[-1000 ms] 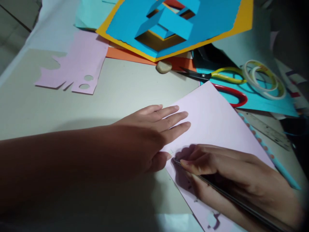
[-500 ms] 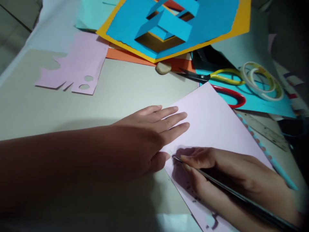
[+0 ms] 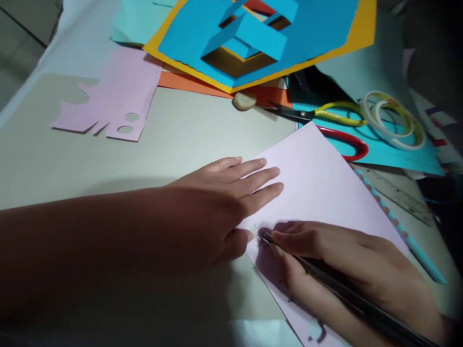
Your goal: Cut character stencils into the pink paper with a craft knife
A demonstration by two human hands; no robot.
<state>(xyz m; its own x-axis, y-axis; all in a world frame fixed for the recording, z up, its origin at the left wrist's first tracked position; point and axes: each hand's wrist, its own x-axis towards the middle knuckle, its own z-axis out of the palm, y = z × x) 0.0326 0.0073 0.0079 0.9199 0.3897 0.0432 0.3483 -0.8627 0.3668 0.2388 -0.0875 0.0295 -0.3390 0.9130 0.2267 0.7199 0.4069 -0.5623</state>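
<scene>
My left hand (image 3: 231, 197) lies flat with fingers spread over the left edge of a pale pink sheet of paper (image 3: 311, 178). My right hand (image 3: 347, 265) is closed around a slim dark craft knife (image 3: 356, 300), pinched near its metal tip. That tip touches the sheet close to my left thumb, beside a small cut mark (image 3: 253, 228). Toward the bottom of the sheet are several small cut openings and a curved one (image 3: 320, 332), partly covered by my right hand and its shadow.
Scissors (image 3: 304, 115) with yellow and red handles lie beyond the sheet, beside tape rolls (image 3: 394, 123) and a small stone-like lump (image 3: 244, 101). A blue and yellow pop-up card (image 3: 311, 43) stands behind. Left is a cut pink scrap (image 3: 119, 96); right, a dotted turquoise stick (image 3: 415, 250) and ruler (image 3: 398, 195).
The knife tip and my right hand have shifted very slightly on the sheet, and the knife's shaft sits a little lower. My left hand stays in place.
</scene>
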